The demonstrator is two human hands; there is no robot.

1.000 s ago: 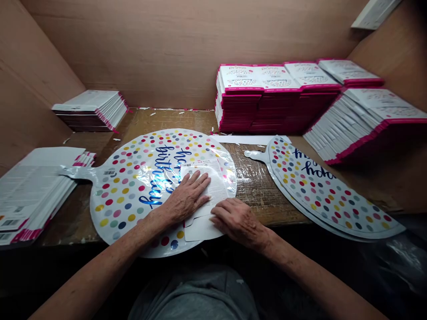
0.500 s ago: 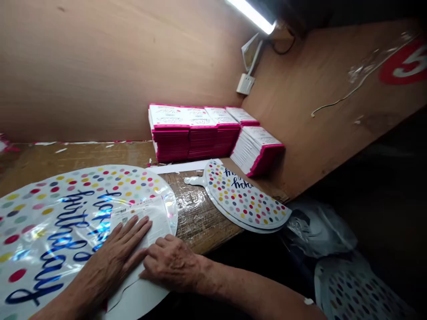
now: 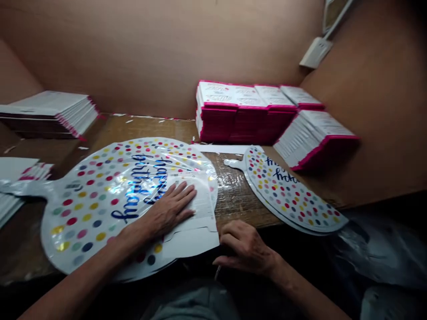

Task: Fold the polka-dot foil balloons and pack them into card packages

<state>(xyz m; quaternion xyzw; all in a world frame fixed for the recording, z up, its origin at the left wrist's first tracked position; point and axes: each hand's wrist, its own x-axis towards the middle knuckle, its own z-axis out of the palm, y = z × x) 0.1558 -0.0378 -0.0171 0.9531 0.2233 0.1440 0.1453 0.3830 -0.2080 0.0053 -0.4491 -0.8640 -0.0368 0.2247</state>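
White card with magenta edging makes up the far-left lower pile [image 3: 18, 168], partly out of view at the frame's edge. Behind it, against the wooden partition, stands the upper left pile [image 3: 50, 104], white-topped, its magenta-trimmed ends fanned toward the right. The neck of the dotted foil balloon [image 3: 96, 213] crosses the lower pile; its round body lies flat on the brown worktop [image 3: 233, 178], blue "happy birthday" lettering turned sideways.

The left hand [image 3: 173, 208] is found palm down, fingers extended and slightly spread, pressing on the white printed sleeve [image 3: 200, 220] and gripping nothing. The sleeve lies on the right part of the balloon, its plain cut flap toward the person. Beyond the balloon, a white strip [image 3: 222, 149] runs in front of the magenta-edged stacks [image 3: 247, 95], which stand in a close row.

The right hand [image 3: 245, 246] is beside the sleeve's near right corner, fingers bent inward, thumb apart from the forefinger with a gap visible. No held item is seen; contact with the corner cannot be confirmed.

Further right, a folded dotted balloon [image 3: 293, 200] overhangs the worktop's front edge. A fanned stack [image 3: 313, 133] stands behind it, below a white socket block [image 3: 316, 52]. Clear plastic [image 3: 383, 253] shows dimly lower right.
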